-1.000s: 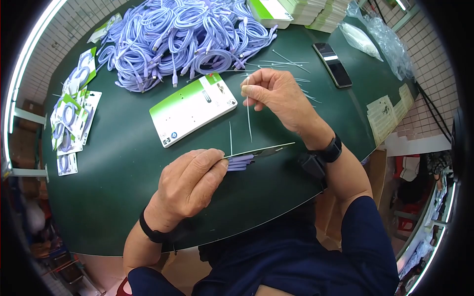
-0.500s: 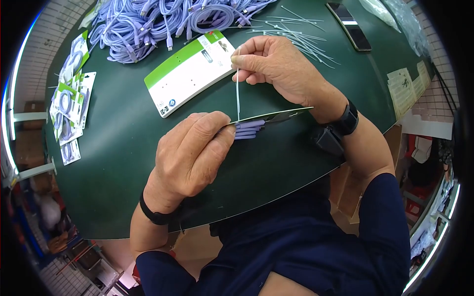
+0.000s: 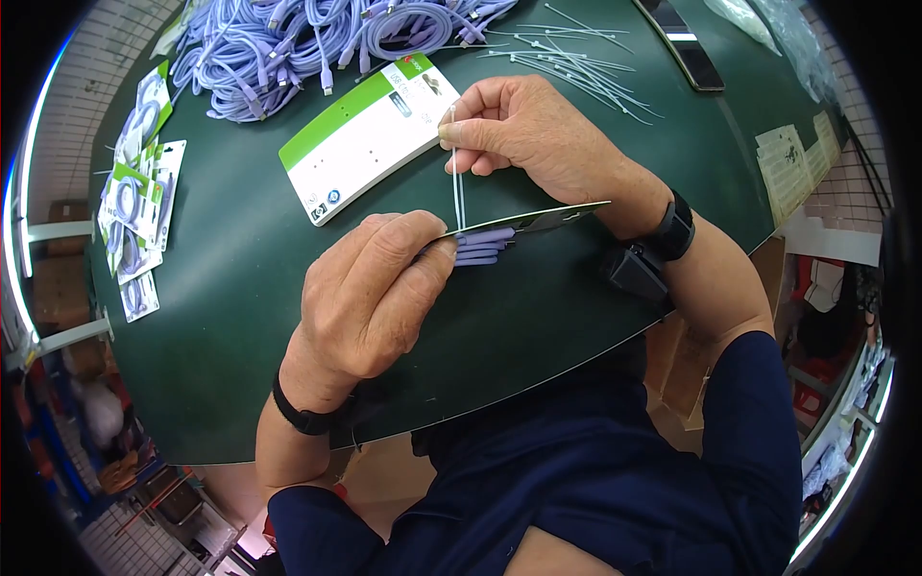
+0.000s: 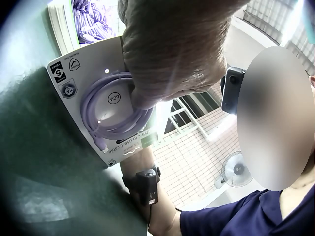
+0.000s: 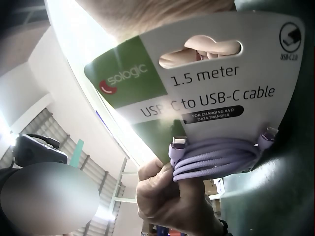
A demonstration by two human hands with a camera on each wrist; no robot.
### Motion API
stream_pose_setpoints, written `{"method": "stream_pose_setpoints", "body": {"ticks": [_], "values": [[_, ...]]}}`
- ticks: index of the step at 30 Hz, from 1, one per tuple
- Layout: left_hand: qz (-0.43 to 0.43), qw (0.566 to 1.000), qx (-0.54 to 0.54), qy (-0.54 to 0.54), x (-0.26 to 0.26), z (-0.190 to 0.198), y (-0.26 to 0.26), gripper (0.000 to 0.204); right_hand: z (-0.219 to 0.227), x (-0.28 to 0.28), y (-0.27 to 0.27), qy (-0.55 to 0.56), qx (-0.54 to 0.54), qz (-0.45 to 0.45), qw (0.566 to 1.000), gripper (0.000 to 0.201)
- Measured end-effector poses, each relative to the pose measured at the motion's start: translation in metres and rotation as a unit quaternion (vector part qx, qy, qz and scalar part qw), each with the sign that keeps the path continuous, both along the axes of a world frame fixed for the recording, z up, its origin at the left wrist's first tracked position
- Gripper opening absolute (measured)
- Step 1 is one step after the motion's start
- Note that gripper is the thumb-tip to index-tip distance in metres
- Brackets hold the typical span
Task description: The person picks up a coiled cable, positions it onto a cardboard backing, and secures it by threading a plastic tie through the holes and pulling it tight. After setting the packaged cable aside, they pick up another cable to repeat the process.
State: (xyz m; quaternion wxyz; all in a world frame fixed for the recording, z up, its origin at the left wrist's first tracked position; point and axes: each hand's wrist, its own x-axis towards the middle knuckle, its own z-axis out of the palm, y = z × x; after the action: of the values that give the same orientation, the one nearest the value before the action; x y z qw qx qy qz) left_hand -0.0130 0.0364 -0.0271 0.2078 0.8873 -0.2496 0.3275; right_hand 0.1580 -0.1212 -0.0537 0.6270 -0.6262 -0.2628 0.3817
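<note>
My left hand (image 3: 375,298) grips a printed cardboard card (image 5: 206,105) and a coiled purple USB-C cable (image 5: 216,160) lying against its face, thumb and fingers closed at the coil. Seen from the head, the card is nearly edge-on, with the cable's plug ends showing on the near side. My right hand (image 3: 528,130), above the card's far side, pinches a thin white cable tie (image 3: 459,197) between thumb and fingertips. Two white strands run from those fingertips down to the card's edge. The left wrist view shows the looped coil (image 4: 91,105) on the card.
A stack of printed cards (image 3: 375,134) lies just beyond my hands, with a heap of purple cables (image 3: 317,48) behind it. Loose cable ties (image 3: 576,62) and a phone (image 3: 687,48) are to the right. Carded cables (image 3: 134,202) lie at the left edge of the green table (image 3: 230,288).
The tie in my right hand hung apart from the card; now its lower part meets the card edge beside another strand. My right hand moved closer to the left, and the head view shifted.
</note>
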Motion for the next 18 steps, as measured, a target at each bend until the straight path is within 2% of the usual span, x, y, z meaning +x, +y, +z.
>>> {"method": "stream_pose_setpoints", "body": {"ticks": [6,9,14,18], "values": [[0.001,1.0,0.002,0.003,0.0,0.001,0.0,0.022,0.002,-0.001,0.001,0.019,0.006,0.031,0.999,0.017],[0.004,1.0,0.004,-0.002,0.001,0.001,0.0,0.021,0.008,-0.002,-0.001,0.037,0.053,0.192,0.979,0.015],[0.014,0.999,0.034,-0.019,0.0,0.0,0.001,0.018,0.016,0.003,-0.004,0.012,0.034,0.191,0.981,0.015],[0.02,0.999,0.041,-0.009,0.0,0.001,0.002,0.015,0.023,0.003,-0.006,0.026,-0.006,0.15,0.988,0.017]]}}
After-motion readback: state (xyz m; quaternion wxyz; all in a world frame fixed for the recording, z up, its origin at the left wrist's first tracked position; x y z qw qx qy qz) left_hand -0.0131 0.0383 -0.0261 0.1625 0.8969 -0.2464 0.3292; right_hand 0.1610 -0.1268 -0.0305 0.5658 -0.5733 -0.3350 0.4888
